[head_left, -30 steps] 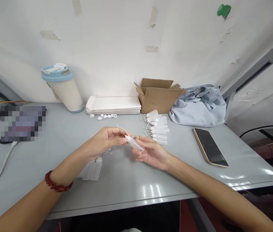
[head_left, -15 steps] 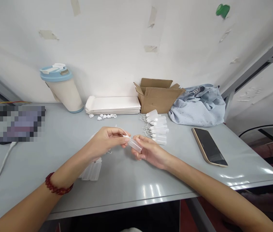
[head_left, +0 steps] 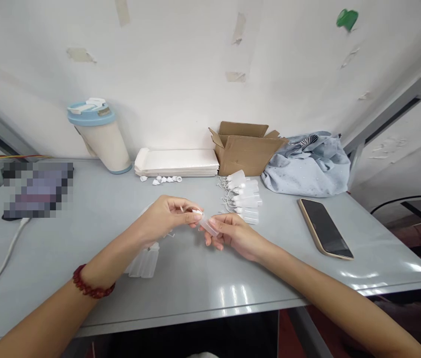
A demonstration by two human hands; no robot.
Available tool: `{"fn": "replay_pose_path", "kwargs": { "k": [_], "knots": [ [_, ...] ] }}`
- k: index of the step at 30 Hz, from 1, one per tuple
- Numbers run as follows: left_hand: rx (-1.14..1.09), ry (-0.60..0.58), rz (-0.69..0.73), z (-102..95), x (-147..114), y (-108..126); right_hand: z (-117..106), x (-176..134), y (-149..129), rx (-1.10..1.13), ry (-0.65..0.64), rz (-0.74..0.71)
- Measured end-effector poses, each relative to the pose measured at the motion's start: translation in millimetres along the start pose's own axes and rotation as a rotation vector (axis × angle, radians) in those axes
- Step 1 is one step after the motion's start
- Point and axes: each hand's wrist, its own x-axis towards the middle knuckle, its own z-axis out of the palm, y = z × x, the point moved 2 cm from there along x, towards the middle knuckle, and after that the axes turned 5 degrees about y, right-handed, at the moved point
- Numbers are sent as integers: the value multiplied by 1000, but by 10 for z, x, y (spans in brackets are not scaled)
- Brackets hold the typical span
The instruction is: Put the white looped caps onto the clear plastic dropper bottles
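Observation:
A small translucent plastic bottle (head_left: 208, 226) is held between my two hands above the middle of the table. My left hand (head_left: 167, 216) pinches the white cap (head_left: 197, 212) at its neck end with thumb and fingers. Around the bottle's body my right hand (head_left: 234, 232) is closed, with the bottle tilted toward it. Several similar bottles (head_left: 146, 262) lie partly hidden behind my left forearm. Beyond my right hand is a group of capped bottles (head_left: 248, 200) with thin curled strips at their tips. Several loose white caps (head_left: 163, 180) rest farther back.
Along the wall stand a cream tumbler (head_left: 104, 144) with a blue lid, a stack of white padded envelopes (head_left: 176, 161), an open cardboard box (head_left: 249, 156) and a bunched light-blue cloth (head_left: 307, 169). A phone (head_left: 325, 228) lies at right; a blurred-out device (head_left: 39, 191) with a white cable (head_left: 7, 248) at left.
Both hands stay on the bottle. The fingers of my right hand have shifted slightly along its body and my left fingers have moved a little at the cap. The whole view has shifted slightly.

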Motion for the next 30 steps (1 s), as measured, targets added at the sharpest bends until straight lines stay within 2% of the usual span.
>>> {"fn": "replay_pose_path", "kwargs": {
  "k": [3, 6, 12, 18, 24, 30],
  "knots": [
    [-93, -73, -40, -20, 1, -26, 12, 7, 59, 206, -85, 97],
    [-121, -118, -46, -33, -5, -37, 32, 6, 74, 286, -132, 132],
    [-44, -70, 16, -18, -9, -18, 31, 5, 16, 215, -82, 73],
    [59, 69, -13, -67, 11, -30, -3, 16, 49, 178, -24, 55],
    [-52, 5, 61, -63, 17, -7, -11, 31, 62, 162, -10, 47],
    [183, 55, 9, -21, -3, 27, 2, 17, 25, 81, 5, -3]
  ]
}}
